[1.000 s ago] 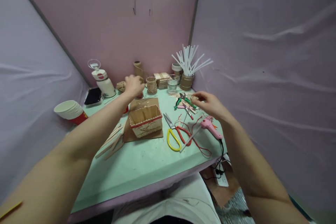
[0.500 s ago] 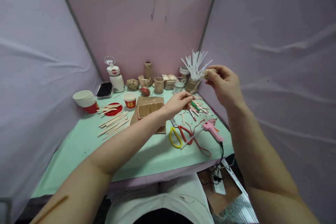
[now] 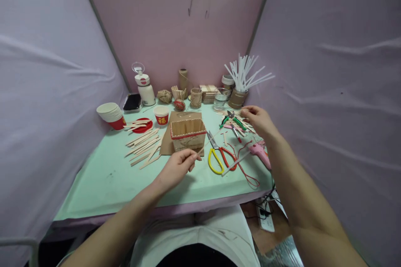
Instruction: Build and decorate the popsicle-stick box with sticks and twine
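My left hand (image 3: 180,166) is closed in a pinch in front of the small box (image 3: 189,141), holding one end of a thin pale twine (image 3: 209,141). That strand slants up to the right, toward my right hand (image 3: 257,120), and grows too faint to follow all the way. My right hand is closed too, fingertips together above the wooden scraps, with the rest of the twine mostly hidden in it. The open-topped box is lined with sticks, has a red band below its rim, and rests on brown cardboard (image 3: 167,144).
Scissors (image 3: 216,154), green-handled pliers (image 3: 232,120) and a pink glue gun (image 3: 260,154) lie at the right. Wooden sticks (image 3: 144,146) and paper cups (image 3: 111,114) are at the left. White glue sticks (image 3: 242,73), a water glass (image 3: 221,99) and a bottle (image 3: 145,89) stand behind.
My left hand has come down and left, from beside the right hand to the box's front. My right hand has lowered, and the twine now stretches between them. The view has shifted slightly.
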The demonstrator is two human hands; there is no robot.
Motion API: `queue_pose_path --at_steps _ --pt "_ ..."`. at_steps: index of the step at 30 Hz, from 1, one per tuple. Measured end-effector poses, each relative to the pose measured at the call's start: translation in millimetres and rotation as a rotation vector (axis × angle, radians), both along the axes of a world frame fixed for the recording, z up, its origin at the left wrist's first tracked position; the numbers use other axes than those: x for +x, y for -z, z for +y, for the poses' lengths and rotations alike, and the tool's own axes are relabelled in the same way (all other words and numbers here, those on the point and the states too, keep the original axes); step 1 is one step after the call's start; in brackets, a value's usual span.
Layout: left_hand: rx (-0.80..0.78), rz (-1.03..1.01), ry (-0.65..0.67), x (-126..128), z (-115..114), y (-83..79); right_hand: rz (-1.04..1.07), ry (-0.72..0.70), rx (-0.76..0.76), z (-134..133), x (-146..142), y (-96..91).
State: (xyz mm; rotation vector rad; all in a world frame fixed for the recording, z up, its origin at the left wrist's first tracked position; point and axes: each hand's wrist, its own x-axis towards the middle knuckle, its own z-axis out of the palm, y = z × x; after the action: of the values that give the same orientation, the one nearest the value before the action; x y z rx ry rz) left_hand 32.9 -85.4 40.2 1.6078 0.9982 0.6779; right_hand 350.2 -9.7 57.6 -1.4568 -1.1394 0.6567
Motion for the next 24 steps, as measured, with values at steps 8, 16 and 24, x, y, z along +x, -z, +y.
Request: queue_pose_path --at_steps 8,16,24 --pt "0.684 0.544 -0.172 0.7 -17.1 30.8 -0.854 -0.062 -0.168 -10.6 -39.1 38.1" --pt "0.642 0.539 -0.249 -0.8 -14.4 53.8 -0.658 -0.583 0.069 -83.2 -138.5 47.6" --pt "0.601 0.499 -0.387 -18.3 -5.2 67.1 -0.634 -0.512 -0.016 -72.3 -143.1 70.2"
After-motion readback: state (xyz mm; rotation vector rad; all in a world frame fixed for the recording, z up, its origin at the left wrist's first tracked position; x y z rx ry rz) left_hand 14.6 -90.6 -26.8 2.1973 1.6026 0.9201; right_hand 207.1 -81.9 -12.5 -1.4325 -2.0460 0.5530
